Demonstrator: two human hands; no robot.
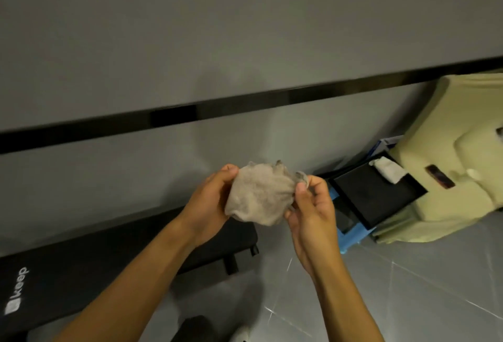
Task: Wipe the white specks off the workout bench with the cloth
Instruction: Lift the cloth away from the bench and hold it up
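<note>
While it's getting held up in mid-air, the beige cloth (261, 194) is sitting bunched in a wad just above the end of the black Keep workout bench (81, 268). So the left hand (209, 202) is curling round the wad's left side, thumb on top, and the right hand (310, 211) is pinching its right edge with thumb and fingertips. Off to the right, a rolled white rag (389, 171) is lying at the far corner of a black tray (378, 194) that's sitting on a blue stool (351, 235).

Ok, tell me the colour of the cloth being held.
Plain greyish beige cloth, no pattern; clearest in the head view.
</note>
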